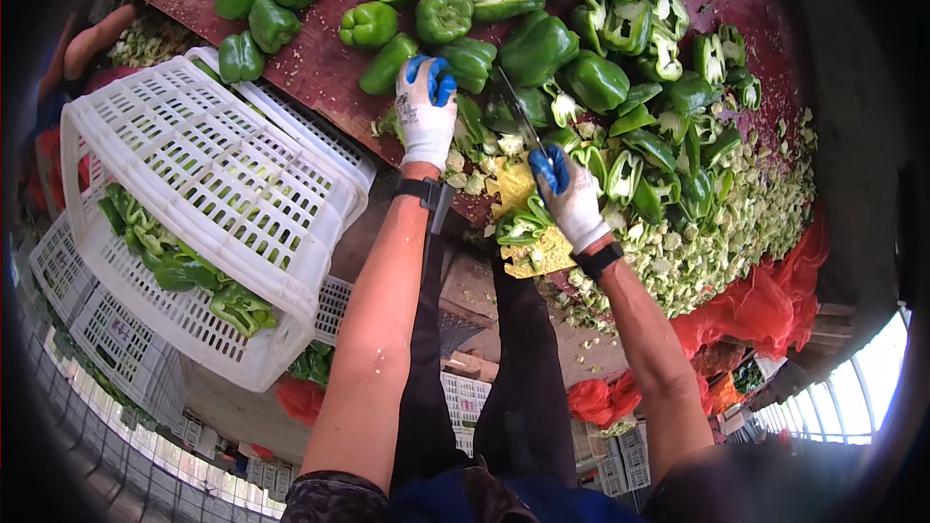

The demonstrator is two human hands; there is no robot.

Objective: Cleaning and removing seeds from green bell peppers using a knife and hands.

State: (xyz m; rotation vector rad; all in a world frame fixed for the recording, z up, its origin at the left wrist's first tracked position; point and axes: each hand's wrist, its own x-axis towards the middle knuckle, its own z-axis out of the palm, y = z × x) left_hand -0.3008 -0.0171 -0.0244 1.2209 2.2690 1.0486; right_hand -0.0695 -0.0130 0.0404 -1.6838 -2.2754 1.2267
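Note:
My left hand (427,112), in a white glove with blue fingertips, reaches onto the red table with its fingers bent. It lies between a whole green bell pepper (389,65) and another green pepper (468,64); whether it grips either is hidden. My right hand (567,192), gloved alike, is shut on a knife (519,105) whose thin blade points up and left among the peppers. Under my right wrist, a yellow textured mat (541,254) with notched edges carries cut pepper pieces (522,227).
Halved peppers (628,25) spread over the red table (320,36). A heap of cores and trimmings (697,254) covers its right near side, beside red netting (763,298). At left, a tilted white plastic crate (196,160) holds pepper halves. Another person's arm (98,40) shows at far left.

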